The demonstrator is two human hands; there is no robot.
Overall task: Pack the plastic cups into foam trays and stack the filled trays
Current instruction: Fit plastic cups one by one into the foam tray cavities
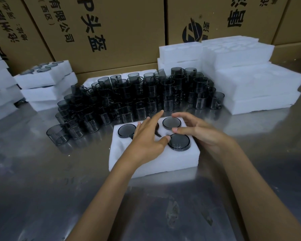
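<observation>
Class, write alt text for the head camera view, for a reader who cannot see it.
Two bare hands, left hand and right hand, rest open on a white foam tray holding smoky plastic cups on a metal table. Behind it stand a crowd of loose cups, foam stacks and cardboard boxes.

Both hands forward on bare forearms, left hand (147,136) fingers spread flat, right hand (196,130) fingers loosely curved

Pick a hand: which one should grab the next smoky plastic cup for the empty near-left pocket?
Left, probably. The left hand lies open over the white foam tray beside that pocket, nearest the lone smoky plastic cup left of the tray. The right hand hovers over the right-side cups.
</observation>
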